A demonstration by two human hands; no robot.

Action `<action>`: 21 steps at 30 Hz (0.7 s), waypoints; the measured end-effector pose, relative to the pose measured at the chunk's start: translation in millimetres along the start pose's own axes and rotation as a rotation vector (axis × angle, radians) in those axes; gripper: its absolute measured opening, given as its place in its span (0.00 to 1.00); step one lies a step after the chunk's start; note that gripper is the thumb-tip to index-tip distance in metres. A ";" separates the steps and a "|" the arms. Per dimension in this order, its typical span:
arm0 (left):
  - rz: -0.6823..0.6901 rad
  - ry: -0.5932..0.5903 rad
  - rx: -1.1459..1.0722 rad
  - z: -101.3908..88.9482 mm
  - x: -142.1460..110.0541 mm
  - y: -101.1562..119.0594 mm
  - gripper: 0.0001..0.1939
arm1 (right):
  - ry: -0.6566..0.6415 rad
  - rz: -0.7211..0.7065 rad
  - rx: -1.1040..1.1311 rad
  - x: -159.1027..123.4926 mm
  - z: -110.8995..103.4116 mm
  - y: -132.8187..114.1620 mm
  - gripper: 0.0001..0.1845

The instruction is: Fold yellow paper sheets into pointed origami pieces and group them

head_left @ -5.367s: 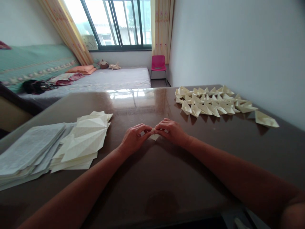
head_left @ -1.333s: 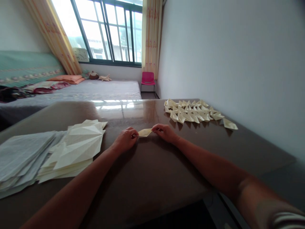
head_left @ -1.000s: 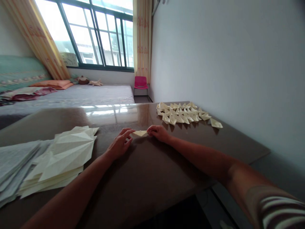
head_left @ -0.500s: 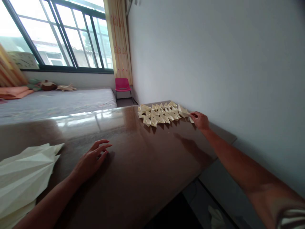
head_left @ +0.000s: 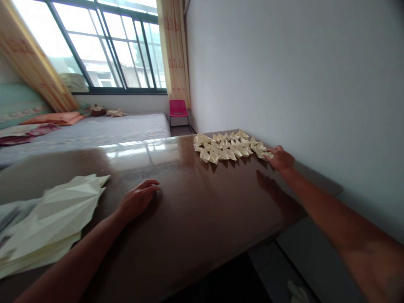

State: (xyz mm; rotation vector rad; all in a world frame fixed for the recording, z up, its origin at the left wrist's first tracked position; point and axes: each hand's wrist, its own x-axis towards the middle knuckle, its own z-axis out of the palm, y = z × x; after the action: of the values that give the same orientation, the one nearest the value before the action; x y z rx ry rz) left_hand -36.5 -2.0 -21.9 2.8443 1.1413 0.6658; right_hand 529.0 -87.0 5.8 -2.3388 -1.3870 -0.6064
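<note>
Several small cream folded paper boats (head_left: 223,148) stand close together in rows at the table's far right end. My right hand (head_left: 282,159) reaches to the right end of the group, its fingers pinched on a paper boat (head_left: 267,154) that they partly hide. Nearer to me, my left hand (head_left: 140,197) rests on the brown table (head_left: 186,219) with nothing in it, its fingers loosely bent and a little apart. Left of that forearm lies a stack of creased cream paper sheets (head_left: 67,206), cut off by the picture's edge.
A pale wall (head_left: 268,75) runs along the table's right side. Beyond the table are a bed (head_left: 139,125) with folded orange bedding (head_left: 52,118) and a pink chair (head_left: 178,108) below the curtain (head_left: 176,54). Something pale (head_left: 297,291) lies on the floor at bottom right.
The view has swung left, so everything sits further right. My right hand has lowered the paper boat beside the others. My left hand's fingers have drawn slightly closer together.
</note>
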 end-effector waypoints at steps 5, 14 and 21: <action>-0.016 -0.103 0.066 -9.8 2.0 28.5 0.19 | -0.039 -0.447 0.212 -24.5 -11.3 -105.0 0.19; -0.430 -0.220 0.271 -60.9 -5.9 -6.0 0.30 | -0.406 -1.025 0.518 -106.3 -32.6 -268.2 0.14; -0.618 -0.276 0.361 -86.9 -84.4 -35.5 0.27 | -0.440 -0.891 0.740 -116.2 -7.6 -284.5 0.12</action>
State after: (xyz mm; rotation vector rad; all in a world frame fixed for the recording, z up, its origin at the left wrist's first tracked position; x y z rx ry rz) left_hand -148.0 -44.7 19.2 2.4581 2.0946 0.0314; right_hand 226.0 -46.1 -25.6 -1.2342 -2.3394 0.2518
